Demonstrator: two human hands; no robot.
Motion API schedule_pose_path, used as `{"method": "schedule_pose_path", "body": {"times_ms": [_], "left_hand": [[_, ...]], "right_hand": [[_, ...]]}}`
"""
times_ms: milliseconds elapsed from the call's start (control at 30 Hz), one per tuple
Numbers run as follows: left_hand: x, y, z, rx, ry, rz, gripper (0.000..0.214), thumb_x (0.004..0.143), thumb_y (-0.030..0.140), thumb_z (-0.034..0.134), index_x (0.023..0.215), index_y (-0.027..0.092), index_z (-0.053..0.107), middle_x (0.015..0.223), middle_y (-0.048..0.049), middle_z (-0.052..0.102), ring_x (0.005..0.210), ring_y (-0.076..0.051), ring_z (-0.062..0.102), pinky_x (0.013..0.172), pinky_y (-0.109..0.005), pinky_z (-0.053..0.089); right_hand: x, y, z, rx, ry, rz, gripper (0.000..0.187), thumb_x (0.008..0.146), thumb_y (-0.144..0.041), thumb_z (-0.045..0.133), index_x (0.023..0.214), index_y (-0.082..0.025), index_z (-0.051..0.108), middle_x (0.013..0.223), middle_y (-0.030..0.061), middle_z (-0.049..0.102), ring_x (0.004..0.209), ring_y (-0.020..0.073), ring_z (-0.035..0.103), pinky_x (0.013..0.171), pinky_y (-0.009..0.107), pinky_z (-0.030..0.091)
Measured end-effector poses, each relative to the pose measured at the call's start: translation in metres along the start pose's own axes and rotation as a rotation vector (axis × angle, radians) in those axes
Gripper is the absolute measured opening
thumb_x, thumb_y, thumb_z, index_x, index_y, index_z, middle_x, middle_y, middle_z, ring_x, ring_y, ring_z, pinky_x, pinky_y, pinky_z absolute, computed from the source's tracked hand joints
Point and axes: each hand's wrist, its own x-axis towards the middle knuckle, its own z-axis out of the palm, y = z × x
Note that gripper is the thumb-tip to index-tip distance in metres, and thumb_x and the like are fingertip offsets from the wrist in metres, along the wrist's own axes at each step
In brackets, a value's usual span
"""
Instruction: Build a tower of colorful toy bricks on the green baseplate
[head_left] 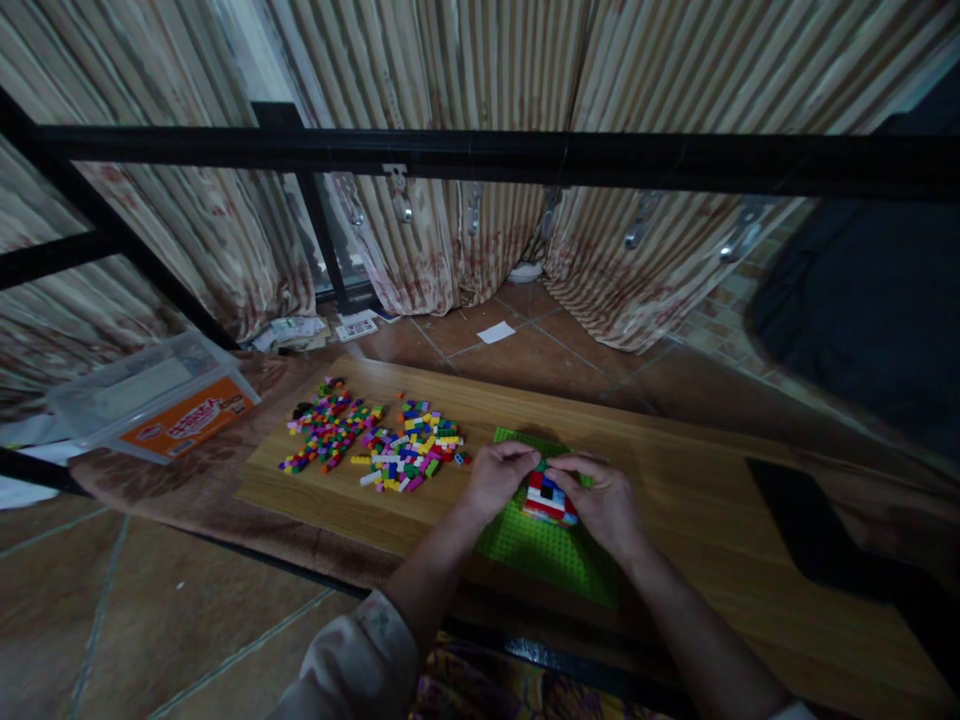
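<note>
Between your left hand (pixel 498 478) and right hand (pixel 601 496), the brick build (pixel 546 503) blocks a straight crossing; the near part of the green baseplate (pixel 551 560) offers you open studs. Rightward, you have bare tabletop (pixel 694 490) up to the dark flat object (pixel 806 525); leftward, loose bricks (pixel 337 428) obstruct you.
</note>
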Motion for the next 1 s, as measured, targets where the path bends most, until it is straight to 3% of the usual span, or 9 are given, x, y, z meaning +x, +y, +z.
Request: {"method": "schedule_pose_path", "body": {"times_ms": [333,533,667,800,1000], "left_hand": [[0.005,0.001,0.002,-0.073,0.03,0.029,0.014,0.063,0.027,0.073,0.071,0.016,0.072,0.065,0.0012,0.066,0.06,-0.01,0.055,0.064,-0.024,0.046],[0.005,0.0,0.004,0.07,0.064,0.114,0.009,0.069,0.021,0.066,0.073,0.017,0.073,0.07,-0.0006,0.069,0.065,-0.012,0.059,0.065,-0.024,0.047],[0.0,-0.001,0.002,0.161,0.076,0.138,0.016,0.074,0.026,0.062,0.081,0.017,0.073,0.075,-0.0024,0.07,0.067,-0.014,0.061,0.066,-0.025,0.048],[-0.01,0.001,-0.022,0.079,0.206,0.103,0.03,0.077,0.04,0.06,0.091,0.017,0.072,0.083,-0.0044,0.071,0.069,-0.014,0.062,0.062,-0.025,0.048],[-0.039,0.006,-0.091,0.243,0.335,0.108,0.028,0.073,0.037,0.063,0.09,0.016,0.072,0.087,-0.0058,0.072,0.079,-0.018,0.064,0.068,-0.027,0.049]], "right_hand": [[0.004,-0.003,-0.001,0.02,-0.062,0.035,0.018,0.082,-0.038,0.062,0.085,-0.026,0.074,0.089,0.0014,0.074,0.081,0.0185,0.067,0.077,0.032,0.05],[0.001,-0.004,0.003,0.028,-0.033,0.027,0.02,0.082,-0.04,0.06,0.085,-0.026,0.074,0.09,0.0023,0.074,0.084,0.0199,0.068,0.08,0.034,0.051],[-0.005,-0.001,0.005,0.074,0.013,0.043,0.025,0.08,-0.045,0.061,0.091,-0.026,0.074,0.096,0.004,0.074,0.091,0.0217,0.068,0.085,0.038,0.052],[-0.019,0.0,-0.001,0.107,0.116,0.054,0.035,0.08,-0.048,0.062,0.105,-0.026,0.071,0.112,0.0063,0.07,0.105,0.0235,0.064,0.095,0.041,0.049],[-0.063,0.027,-0.018,0.099,0.319,0.222,0.038,0.081,-0.053,0.058,0.096,-0.021,0.072,0.105,0.0084,0.072,0.101,0.0257,0.066,0.092,0.042,0.051]]}}
